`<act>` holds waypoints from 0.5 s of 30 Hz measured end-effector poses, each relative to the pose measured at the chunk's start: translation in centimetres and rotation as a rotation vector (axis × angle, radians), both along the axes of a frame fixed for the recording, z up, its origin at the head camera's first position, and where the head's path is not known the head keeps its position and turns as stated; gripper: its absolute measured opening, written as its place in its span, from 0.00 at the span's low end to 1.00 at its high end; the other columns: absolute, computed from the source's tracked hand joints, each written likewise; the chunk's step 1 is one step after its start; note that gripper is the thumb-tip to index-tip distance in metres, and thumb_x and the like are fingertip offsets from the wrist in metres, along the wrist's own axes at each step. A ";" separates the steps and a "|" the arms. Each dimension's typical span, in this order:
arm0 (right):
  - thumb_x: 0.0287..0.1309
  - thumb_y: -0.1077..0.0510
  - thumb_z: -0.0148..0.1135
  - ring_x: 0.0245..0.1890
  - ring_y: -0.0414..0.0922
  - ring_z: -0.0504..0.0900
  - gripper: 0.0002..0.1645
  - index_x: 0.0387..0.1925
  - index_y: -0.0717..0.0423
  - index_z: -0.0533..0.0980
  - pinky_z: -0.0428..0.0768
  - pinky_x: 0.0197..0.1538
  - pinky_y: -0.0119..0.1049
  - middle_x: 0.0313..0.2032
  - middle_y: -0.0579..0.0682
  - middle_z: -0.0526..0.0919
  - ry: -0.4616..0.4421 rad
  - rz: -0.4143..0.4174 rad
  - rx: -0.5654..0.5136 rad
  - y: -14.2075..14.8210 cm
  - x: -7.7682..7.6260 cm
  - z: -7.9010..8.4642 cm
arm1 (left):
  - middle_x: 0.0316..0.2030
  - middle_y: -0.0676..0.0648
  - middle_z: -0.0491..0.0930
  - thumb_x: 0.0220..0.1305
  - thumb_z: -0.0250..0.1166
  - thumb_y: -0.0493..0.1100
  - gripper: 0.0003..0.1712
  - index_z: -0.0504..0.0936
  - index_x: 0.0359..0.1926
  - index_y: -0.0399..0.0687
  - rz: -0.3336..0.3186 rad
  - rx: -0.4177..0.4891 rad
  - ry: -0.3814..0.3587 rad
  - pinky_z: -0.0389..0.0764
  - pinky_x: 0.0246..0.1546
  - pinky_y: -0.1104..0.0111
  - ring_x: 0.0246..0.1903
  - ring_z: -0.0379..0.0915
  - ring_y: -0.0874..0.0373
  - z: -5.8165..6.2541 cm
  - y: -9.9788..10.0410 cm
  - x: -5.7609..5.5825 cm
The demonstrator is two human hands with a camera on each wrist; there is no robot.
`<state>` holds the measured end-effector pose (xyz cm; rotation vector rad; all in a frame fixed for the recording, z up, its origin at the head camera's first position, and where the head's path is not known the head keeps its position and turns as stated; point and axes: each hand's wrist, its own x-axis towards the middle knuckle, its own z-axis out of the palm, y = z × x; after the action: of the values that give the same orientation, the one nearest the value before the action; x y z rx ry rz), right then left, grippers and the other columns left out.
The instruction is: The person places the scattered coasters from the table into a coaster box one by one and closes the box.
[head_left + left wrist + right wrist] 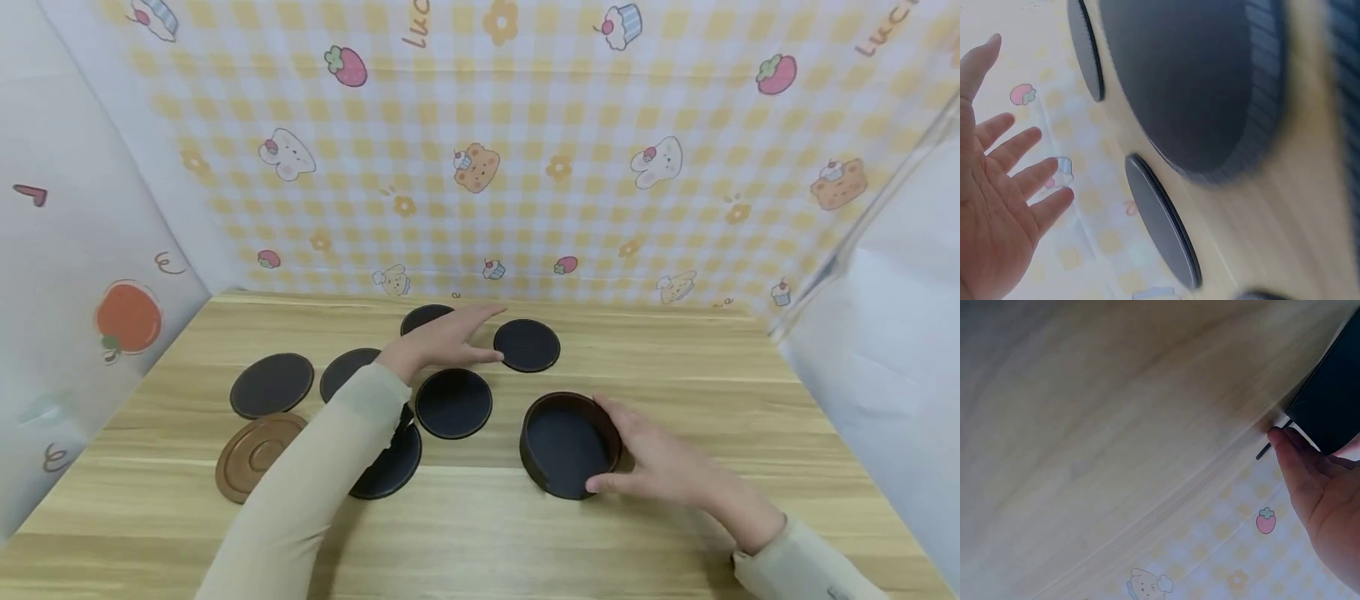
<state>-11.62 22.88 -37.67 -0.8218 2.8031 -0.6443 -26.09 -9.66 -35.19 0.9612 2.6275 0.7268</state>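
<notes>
My right hand (663, 462) holds a round black coaster holder (532, 468) at its right side, thumb near the front rim and fingers behind. The holder's dark side (1330, 394) lies against the fingers in the right wrist view. My left hand (450, 337) hovers over the black leather coasters, fingers extended, nothing in its grasp. Its thumb tip overlaps the left edge of the back right coaster (528, 345). Just below that hand lies the middle coaster (453, 404); the hand partly covers a far coaster (422, 317). In the left wrist view the palm (994, 219) faces the camera.
A brown round lid-like disc (251, 454) with raised rings sits at the left, with a black coaster (272, 385) behind it. The left forearm partly hides two more coasters, one nearer (390, 467) and one farther (347, 367). Patterned cloth (517, 225) hangs behind the wooden table (480, 533).
</notes>
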 end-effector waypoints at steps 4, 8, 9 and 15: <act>0.49 0.29 0.69 0.70 0.63 0.66 0.68 0.74 0.68 0.52 0.69 0.65 0.60 0.71 0.67 0.62 -0.036 0.005 -0.038 -0.1 -0.4 0.1 | 0.78 0.45 0.51 0.67 0.63 0.58 0.48 0.51 0.79 0.50 -0.011 -0.019 -0.012 0.51 0.76 0.55 0.78 0.45 0.50 0.1 1.5 -1.0; 0.48 0.29 0.70 0.71 0.63 0.65 0.69 0.75 0.67 0.51 0.68 0.66 0.60 0.72 0.66 0.61 -0.067 0.002 -0.053 -0.1 -0.6 -0.2 | 0.78 0.45 0.52 0.67 0.64 0.57 0.47 0.52 0.78 0.49 -0.023 -0.043 -0.023 0.52 0.76 0.56 0.78 0.46 0.50 -0.3 2.7 -1.7; 0.47 0.29 0.70 0.71 0.63 0.65 0.69 0.75 0.66 0.51 0.68 0.66 0.60 0.72 0.66 0.62 -0.071 -0.001 -0.053 -0.1 -0.6 -0.3 | 0.78 0.44 0.52 0.66 0.65 0.57 0.47 0.53 0.78 0.48 -0.026 -0.048 -0.026 0.52 0.76 0.56 0.78 0.47 0.50 -0.5 2.9 -1.8; 0.47 0.31 0.72 0.70 0.62 0.65 0.68 0.75 0.66 0.52 0.68 0.66 0.60 0.71 0.65 0.63 -0.092 -0.010 -0.074 0.2 -0.6 -0.6 | 0.77 0.44 0.54 0.65 0.67 0.55 0.49 0.53 0.78 0.44 -0.034 -0.066 -0.069 0.52 0.76 0.57 0.77 0.48 0.49 -1.2 4.0 -2.2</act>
<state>-12.19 23.07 -38.26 -0.7710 2.7176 -0.7705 -28.31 -5.63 -36.43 0.9422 2.5525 0.6490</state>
